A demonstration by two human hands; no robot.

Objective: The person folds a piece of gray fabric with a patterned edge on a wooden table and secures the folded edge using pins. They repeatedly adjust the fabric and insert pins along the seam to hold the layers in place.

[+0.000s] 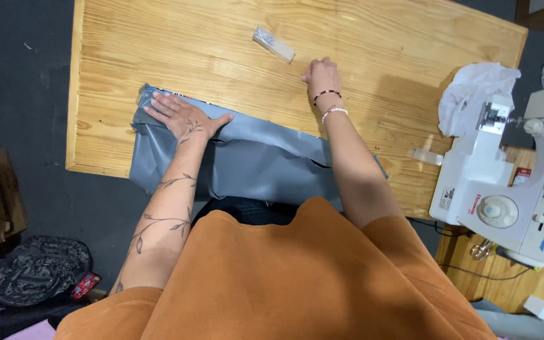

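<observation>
Under my flat, spread left hand [181, 115] the grey fabric [253, 167] runs lengthwise along the near edge of the pine table [379, 50], partly overhanging it. My right hand [322, 77] rests beyond it, fingers curled, holding nothing I can see. The floor is dark; the cloth looks smooth, matte.
</observation>
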